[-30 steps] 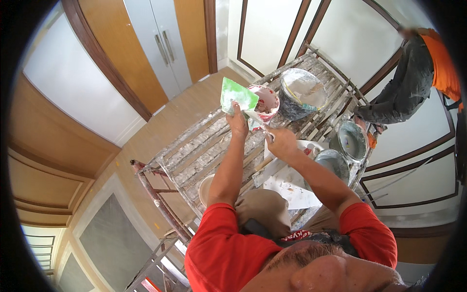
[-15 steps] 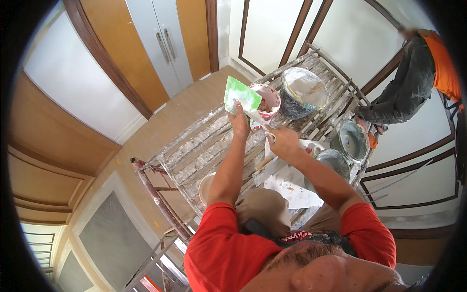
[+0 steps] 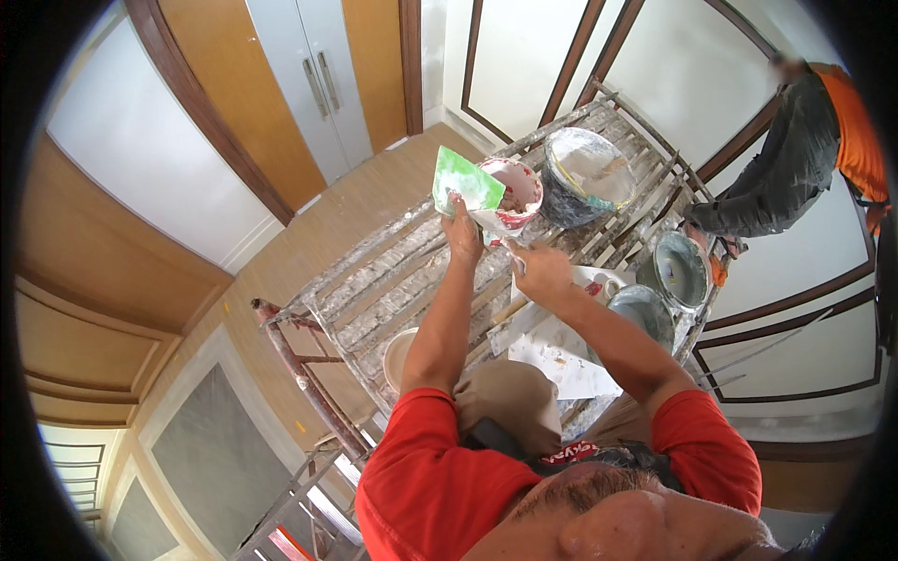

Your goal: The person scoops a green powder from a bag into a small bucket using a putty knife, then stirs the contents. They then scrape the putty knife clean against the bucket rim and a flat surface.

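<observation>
1. Fingers (image 3: 456,206) of the left hand (image 3: 463,239) are curling tight over the near edge of a green plate (image 3: 467,183), which is wearing a good smear of white paste.
2. Right hand (image 3: 544,271) is working close by, fingers bent inward and gripping what's looking like a pale flat-bladed tool (image 3: 492,222). Its handle is mostly hiding in the fist, so I'm not making out its exact shape.
3. That tool is sitting right by the plate's lower corner, and the plate is partly covering a red-smeared white bucket (image 3: 512,169).
4. Just beside it, a bigger dark bucket (image 3: 563,201) is holding pale stuff.
5. Closer in, a spattered white board (image 3: 552,363) is lying under the right forearm, and two grey-green bowls (image 3: 679,269) are standing off to the right. A pale tub (image 3: 398,358) is peeking out left of the left arm.
6. All of it's resting on a crusty slatted platform (image 3: 379,309).
7. Further right, a co-worker in an orange top (image 3: 849,136) is bending a leg near the platform's edge.
</observation>
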Tool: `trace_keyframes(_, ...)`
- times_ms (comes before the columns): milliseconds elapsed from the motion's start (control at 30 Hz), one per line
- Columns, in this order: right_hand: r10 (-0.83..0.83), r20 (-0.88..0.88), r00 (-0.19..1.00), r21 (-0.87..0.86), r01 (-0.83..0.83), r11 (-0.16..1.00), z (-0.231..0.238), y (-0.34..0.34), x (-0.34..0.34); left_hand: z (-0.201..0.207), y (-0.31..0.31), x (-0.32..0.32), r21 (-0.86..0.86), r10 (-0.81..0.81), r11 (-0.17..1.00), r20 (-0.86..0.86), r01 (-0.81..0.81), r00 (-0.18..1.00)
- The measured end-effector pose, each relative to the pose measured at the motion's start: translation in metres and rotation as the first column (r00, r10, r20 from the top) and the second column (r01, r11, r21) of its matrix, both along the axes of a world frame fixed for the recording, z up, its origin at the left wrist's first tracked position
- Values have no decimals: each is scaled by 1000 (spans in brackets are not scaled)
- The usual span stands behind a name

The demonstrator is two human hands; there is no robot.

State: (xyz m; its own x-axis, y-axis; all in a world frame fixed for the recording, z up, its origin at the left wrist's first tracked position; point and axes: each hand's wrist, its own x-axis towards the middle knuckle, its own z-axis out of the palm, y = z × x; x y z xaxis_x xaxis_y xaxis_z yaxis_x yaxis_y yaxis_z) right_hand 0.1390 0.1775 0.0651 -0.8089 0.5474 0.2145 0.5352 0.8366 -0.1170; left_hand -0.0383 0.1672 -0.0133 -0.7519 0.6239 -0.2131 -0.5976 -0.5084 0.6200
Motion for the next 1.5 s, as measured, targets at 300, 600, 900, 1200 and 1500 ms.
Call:
trace_keyframes(300, -51, 70, 996, -29, 53, 998, -2, 14, 0, -13, 24, 7, 82, -13, 997, -24, 15, 1000)
trace_keyframes(600, -60, 54, 997, -35, 62, 997, 4, 39, -8, -25, 44, 0, -56, -3, 998, -63, 0, 998)
trace_keyframes(900, -59, 53, 997, 27, 58, 998, 10, 37, -5, -9, 33, 4, -57, -46, 997, -43, 43, 998)
trace_keyframes(1200, 18, 10, 1000, 45, -18, 999, 8, 25, -11, -16, 32, -7, 95, -93, 990, -79, 100, 993)
trace_keyframes(1500, -4, 25, 1000, -23, 4, 1000, 15, 20, -19, -37, 26, -11, -126, -39, 992, -140, 22, 989)
